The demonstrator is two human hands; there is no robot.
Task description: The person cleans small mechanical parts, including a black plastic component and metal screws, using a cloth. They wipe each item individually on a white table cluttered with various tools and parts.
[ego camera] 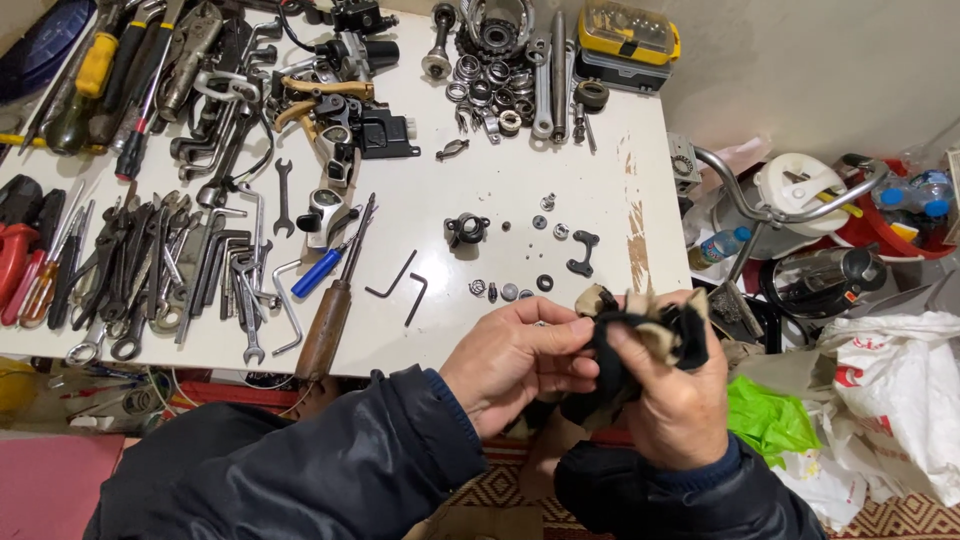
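Both my hands meet in front of the white table [520,190], below its near edge. My left hand [515,360] and my right hand [675,395] together grip a dirty black and beige rag [650,335], bunched around something I cannot make out. My fingers press into the cloth from both sides. Just beyond my hands, small washers and nuts [515,290] lie on the table, with a black bracket [582,252] and a small black part [466,229] close by.
Two black hex keys [405,280], a wooden-handled tool [330,310] and several wrenches [200,270] cover the table's left half. Bearings and gears [495,70] and a yellow case [628,40] sit at the far edge. Right of the table: a metal kettle [820,280], bottles, plastic bags [890,380].
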